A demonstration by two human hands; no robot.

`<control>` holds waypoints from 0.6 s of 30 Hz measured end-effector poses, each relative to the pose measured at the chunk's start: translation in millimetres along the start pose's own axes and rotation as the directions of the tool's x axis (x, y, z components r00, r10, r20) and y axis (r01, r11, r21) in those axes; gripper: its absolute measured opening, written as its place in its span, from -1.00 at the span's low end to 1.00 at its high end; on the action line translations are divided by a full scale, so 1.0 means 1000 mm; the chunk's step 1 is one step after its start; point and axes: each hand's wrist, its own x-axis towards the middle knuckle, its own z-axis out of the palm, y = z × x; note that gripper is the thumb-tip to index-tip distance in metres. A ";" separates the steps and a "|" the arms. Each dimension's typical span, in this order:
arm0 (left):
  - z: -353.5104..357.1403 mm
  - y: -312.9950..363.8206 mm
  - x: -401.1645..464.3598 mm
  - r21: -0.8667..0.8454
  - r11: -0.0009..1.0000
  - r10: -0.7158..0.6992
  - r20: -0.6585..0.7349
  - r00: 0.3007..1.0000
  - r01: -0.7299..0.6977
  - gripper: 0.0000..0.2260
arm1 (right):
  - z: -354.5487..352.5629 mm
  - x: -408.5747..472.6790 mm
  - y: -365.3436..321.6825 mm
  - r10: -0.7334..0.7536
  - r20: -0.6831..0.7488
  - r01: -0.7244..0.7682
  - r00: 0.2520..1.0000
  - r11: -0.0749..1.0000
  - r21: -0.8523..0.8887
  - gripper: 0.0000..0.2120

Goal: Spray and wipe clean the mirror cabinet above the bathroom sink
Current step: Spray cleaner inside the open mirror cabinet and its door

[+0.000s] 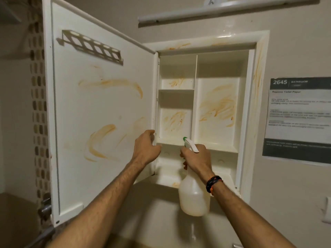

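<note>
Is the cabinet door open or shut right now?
Open: the door is swung left, its stained inner face and the shelves exposed.

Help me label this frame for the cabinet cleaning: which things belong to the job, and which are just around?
Part of the job:
- spray bottle, gripped by the right hand
- cabinet door, orange-smeared, left hand at its edge
- cabinet shelves, also smeared

Just around:
- wall notice
- tube light
- tiled wall strip
</note>
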 end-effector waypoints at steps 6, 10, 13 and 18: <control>0.012 -0.031 -0.034 -0.003 0.996 -0.084 0.031 0.996 0.084 -0.41 | 0.002 -0.043 0.054 0.113 0.045 -0.108 0.993 0.988 -0.107 -0.73; 0.020 -0.046 -0.055 0.014 0.992 -0.123 0.058 0.991 0.122 -0.41 | 0.009 -0.064 0.073 0.143 0.054 -0.135 0.988 0.983 -0.125 -0.78; 0.024 -0.054 -0.066 0.030 0.991 -0.135 0.069 0.988 0.133 -0.42 | 0.018 -0.078 0.082 0.126 0.059 -0.119 0.990 0.986 -0.117 -0.75; 0.031 -0.061 -0.077 0.025 0.986 -0.169 0.108 0.980 0.167 -0.43 | 0.030 -0.094 0.089 0.126 0.069 -0.109 0.990 0.971 -0.214 -0.77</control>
